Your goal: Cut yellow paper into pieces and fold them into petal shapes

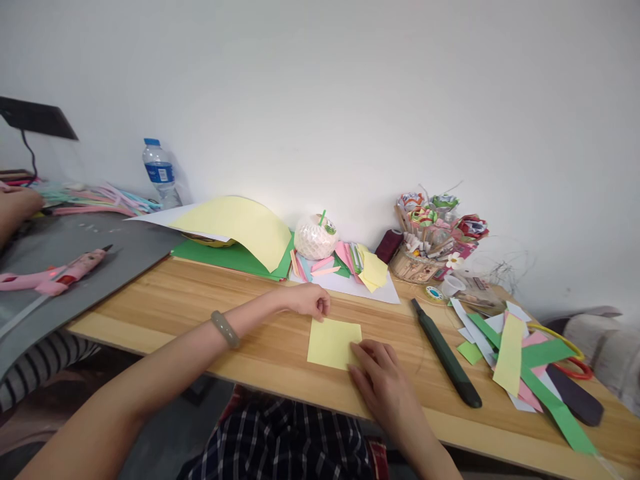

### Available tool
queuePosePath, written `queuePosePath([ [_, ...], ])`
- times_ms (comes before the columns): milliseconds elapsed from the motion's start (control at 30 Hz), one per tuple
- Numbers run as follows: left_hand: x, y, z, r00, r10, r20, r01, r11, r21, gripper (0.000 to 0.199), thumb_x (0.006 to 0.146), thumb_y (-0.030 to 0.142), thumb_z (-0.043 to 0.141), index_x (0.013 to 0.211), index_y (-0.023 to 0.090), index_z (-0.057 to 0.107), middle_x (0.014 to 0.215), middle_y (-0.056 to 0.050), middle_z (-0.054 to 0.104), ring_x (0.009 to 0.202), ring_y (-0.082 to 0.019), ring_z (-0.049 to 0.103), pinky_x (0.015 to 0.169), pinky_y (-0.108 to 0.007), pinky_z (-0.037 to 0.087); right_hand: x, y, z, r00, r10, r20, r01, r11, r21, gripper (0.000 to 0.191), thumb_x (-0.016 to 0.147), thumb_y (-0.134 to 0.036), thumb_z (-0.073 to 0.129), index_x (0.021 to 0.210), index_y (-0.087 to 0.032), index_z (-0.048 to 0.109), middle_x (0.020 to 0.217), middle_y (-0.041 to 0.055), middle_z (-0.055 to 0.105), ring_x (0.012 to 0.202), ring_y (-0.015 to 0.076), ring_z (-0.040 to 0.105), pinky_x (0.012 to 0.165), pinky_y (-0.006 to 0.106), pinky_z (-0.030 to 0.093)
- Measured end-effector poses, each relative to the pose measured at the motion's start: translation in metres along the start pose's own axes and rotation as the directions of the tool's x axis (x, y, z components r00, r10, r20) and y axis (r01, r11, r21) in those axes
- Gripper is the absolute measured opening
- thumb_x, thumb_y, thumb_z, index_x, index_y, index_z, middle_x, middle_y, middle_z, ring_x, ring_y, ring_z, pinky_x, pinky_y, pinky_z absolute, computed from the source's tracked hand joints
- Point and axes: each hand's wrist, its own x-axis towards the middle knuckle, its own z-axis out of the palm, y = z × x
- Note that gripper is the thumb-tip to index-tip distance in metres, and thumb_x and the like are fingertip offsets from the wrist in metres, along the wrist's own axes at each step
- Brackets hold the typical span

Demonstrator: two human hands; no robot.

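A square of pale yellow paper [330,347] lies on the wooden table in front of me. My left hand [309,301], a bracelet on its wrist, is closed at the paper's upper left corner. Its curled fingers hide whatever may be in them. At the right edge of the square, my right hand [387,380] has its thumb and index finger closed on the paper near the lower right corner.
A dark green utility knife [445,353] and a heap of paper strips [530,360] lie to the right. Behind stand a wrapped fruit [316,239] and a flower basket [417,263]. At left are a pink glue gun [65,273], a water bottle [159,173] and another person's hand [20,203].
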Motion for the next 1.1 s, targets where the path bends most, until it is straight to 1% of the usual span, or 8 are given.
queuePosePath([
  [133, -0.001, 0.004, -0.003, 0.999, 0.028, -0.029, -0.027, 0.999, 0.024, 0.019, 0.088, 0.029, 0.057, 0.095, 0.012, 0.059, 0.091, -0.003, 0.062, 0.078, -0.014, 0.061, 0.070, -0.032, 0.052, -0.001, 0.000, 0.002, 1.000, 0.003, -0.019, -0.003, 1.000, -0.009, 0.024, 0.089, -0.019, 0.045, 0.109, -0.011, 0.054, 0.100, 0.0110, 0.054, 0.093, 0.0219, 0.050, 0.079, 0.038, 0.049],
  [267, 0.002, 0.025, 0.007, 0.973, 0.062, -0.222, -0.045, 0.996, 0.080, 0.009, 0.084, 0.019, 0.056, 0.089, 0.015, 0.062, 0.090, -0.004, 0.065, 0.084, -0.017, 0.061, 0.075, -0.028, 0.048, 0.000, -0.002, 0.002, 0.999, 0.004, -0.033, -0.005, 1.000, -0.029, 0.023, 0.088, -0.019, 0.046, 0.108, -0.011, 0.055, 0.098, 0.0105, 0.056, 0.091, 0.0213, 0.052, 0.078, 0.037, 0.049],
  [367, 0.009, 0.047, 0.026, 0.937, 0.132, -0.324, -0.097, 0.988, 0.123, 0.019, 0.085, 0.015, 0.051, 0.101, 0.016, 0.062, 0.101, -0.004, 0.066, 0.093, -0.017, 0.060, 0.080, -0.025, 0.045, 0.000, -0.005, -0.001, 0.999, 0.015, -0.044, -0.018, 0.998, -0.056, 0.022, 0.088, -0.019, 0.046, 0.106, -0.014, 0.057, 0.096, 0.0087, 0.060, 0.090, 0.0210, 0.053, 0.076, 0.036, 0.049],
  [500, 0.014, 0.063, 0.052, 0.915, 0.220, -0.339, -0.155, 0.965, 0.210, 0.021, 0.084, 0.012, 0.053, 0.103, 0.016, 0.063, 0.109, -0.005, 0.065, 0.103, -0.018, 0.058, 0.089, -0.026, 0.042, -0.003, -0.008, -0.002, 0.997, 0.028, -0.075, -0.034, 0.995, -0.092, 0.023, 0.089, -0.021, 0.045, 0.106, -0.017, 0.060, 0.100, 0.0070, 0.064, 0.094, 0.0226, 0.055, 0.079, 0.037, 0.048],
  [633, 0.010, 0.062, 0.067, 0.902, 0.274, -0.333, -0.173, 0.937, 0.304, 0.023, 0.090, 0.012, 0.047, 0.108, 0.015, 0.062, 0.121, -0.008, 0.059, 0.112, -0.018, 0.052, 0.097, -0.030, 0.036, -0.014, -0.008, 0.001, 0.993, 0.027, -0.119, -0.040, 0.992, -0.116, 0.026, 0.089, -0.023, 0.046, 0.109, -0.015, 0.060, 0.110, 0.0059, 0.065, 0.104, 0.0242, 0.054, 0.087, 0.039, 0.043],
  [733, 0.004, 0.058, 0.071, 0.901, 0.287, -0.324, -0.165, 0.920, 0.356, 0.027, 0.093, 0.015, 0.041, 0.113, 0.018, 0.058, 0.130, -0.006, 0.052, 0.124, -0.020, 0.043, 0.105, -0.037, 0.027, -0.024, -0.008, 0.004, 0.990, -0.002, -0.142, -0.019, 0.988, -0.152, 0.030, 0.090, -0.026, 0.045, 0.116, -0.016, 0.057, 0.120, 0.0043, 0.061, 0.112, 0.0234, 0.052, 0.093, 0.039, 0.039],
  [867, -0.001, 0.057, 0.073, 0.901, 0.253, -0.351, -0.104, 0.914, 0.393, 0.032, 0.095, 0.029, 0.039, 0.124, 0.020, 0.050, 0.134, -0.004, 0.048, 0.137, -0.030, 0.014, 0.107, -0.055, 0.011, -0.035, -0.013, -0.004, 0.991, -0.048, -0.125, 0.024, 0.982, -0.186, 0.034, 0.090, -0.032, 0.046, 0.120, -0.017, 0.055, 0.122, 0.0038, 0.059, 0.116, 0.0225, 0.050, 0.099, 0.041, 0.033],
  [1100, -0.009, 0.056, 0.075, 0.920, 0.244, -0.307, -0.096, 0.899, 0.427, 0.055, 0.091, 0.051, 0.038, 0.140, 0.025, 0.028, 0.143, -0.003, 0.036, 0.139, -0.026, 0.001, 0.108, -0.056, 0.000, -0.058, -0.014, -0.038, 0.987, -0.161, 0.000, 0.158, 0.968, -0.195, 0.039, 0.085, -0.032, 0.053, 0.123, -0.020, 0.052, 0.112, 0.0047, 0.065, 0.105, 0.0215, 0.056, 0.094, 0.042, 0.039],
])
